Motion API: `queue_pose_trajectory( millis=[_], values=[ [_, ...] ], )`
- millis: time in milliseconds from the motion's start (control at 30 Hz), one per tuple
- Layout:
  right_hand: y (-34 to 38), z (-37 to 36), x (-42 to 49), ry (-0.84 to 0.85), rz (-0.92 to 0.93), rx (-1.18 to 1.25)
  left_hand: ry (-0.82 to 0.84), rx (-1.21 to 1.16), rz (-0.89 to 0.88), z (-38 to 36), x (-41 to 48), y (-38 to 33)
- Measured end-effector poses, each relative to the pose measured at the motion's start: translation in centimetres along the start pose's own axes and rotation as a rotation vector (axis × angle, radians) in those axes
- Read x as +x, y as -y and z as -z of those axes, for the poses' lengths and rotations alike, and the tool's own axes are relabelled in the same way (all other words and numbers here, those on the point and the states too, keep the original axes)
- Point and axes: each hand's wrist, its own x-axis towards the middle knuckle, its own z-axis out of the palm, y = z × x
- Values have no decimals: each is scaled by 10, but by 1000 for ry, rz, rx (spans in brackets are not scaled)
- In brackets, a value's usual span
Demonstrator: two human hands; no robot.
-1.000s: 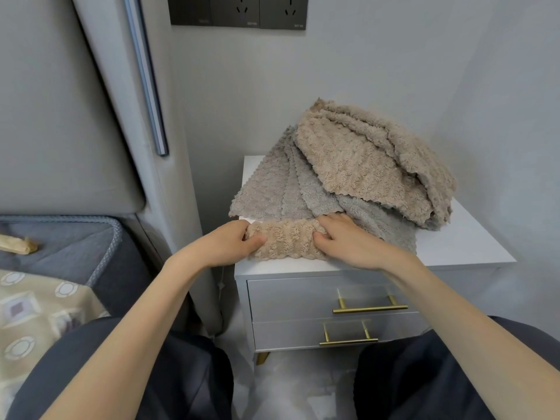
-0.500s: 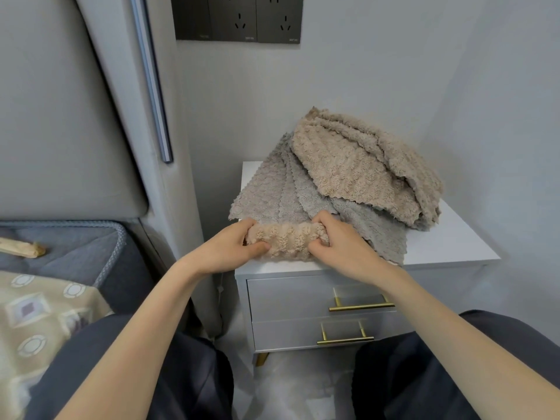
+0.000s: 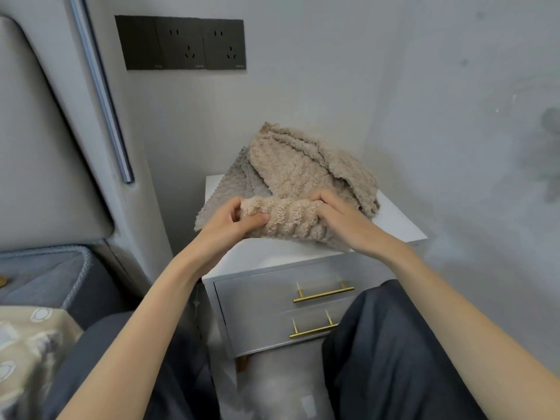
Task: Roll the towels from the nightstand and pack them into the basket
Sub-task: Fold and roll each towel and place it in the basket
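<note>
Nightstand (image 3: 397,221): white top, two grey drawers below, a brass bar handle on each (upper (image 3: 323,294), lower (image 3: 312,329)). It stands in a corner, with grey plaster wall behind and to its right. There is a dark smudge on the wall (image 3: 545,153) right of it. A black triple outlet panel (image 3: 181,42) is on the wall above and left of the nightstand. A grey padded headboard (image 3: 39,147) stands left of it, with a grey piped mattress edge (image 3: 45,268) and patterned beige bedding (image 3: 24,344) further down on that side. The person's knees, in dark trousers, are in front of the drawers.

On the top:
- A loose beige towel heap (image 3: 303,168) sits at the back.
- A grey towel (image 3: 224,192) is spread under it, towards the left edge.
- A part-rolled beige towel (image 3: 288,216) lies across the front of the heap, roll axis left-right, with loose cloth trailing down from it onto the top.

Hands:
- Left hand (image 3: 233,222) grips the left end of the roll, thumb across the front and fingers curled behind.
- Right hand (image 3: 342,219) grips the right end, fingers curled over the top.

Versus 0.5 s ago:
- The roll is thicker and sits further back, against the heap. A second back it was a thin roll at the front edge.
- More bare white top shows in front of it.
- Both hands have kept hold of the roll ends throughout.
- The view has tilted up, so the whole outlet panel is now in frame.
- The heap and the grey towel look unmoved.
</note>
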Motion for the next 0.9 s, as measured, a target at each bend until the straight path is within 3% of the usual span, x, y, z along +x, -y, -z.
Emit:
queue_pose_trajectory(
  millis=[200, 367, 700, 900],
  values=[
    [-13, 46, -39, -94, -57, -50, 139, -25, -48, -52, 11, -22],
    [-22, 79, -76, -138, -107, -110, 269, 136, -85, -107, 16, -40],
    [-79, 104, -178, -211, -353, 180, 580, 316, -103, -231, 2, -33],
    [-120, 86, -251, -239, -494, 238, 749, 414, -10, -289, -21, 7]
  ],
)
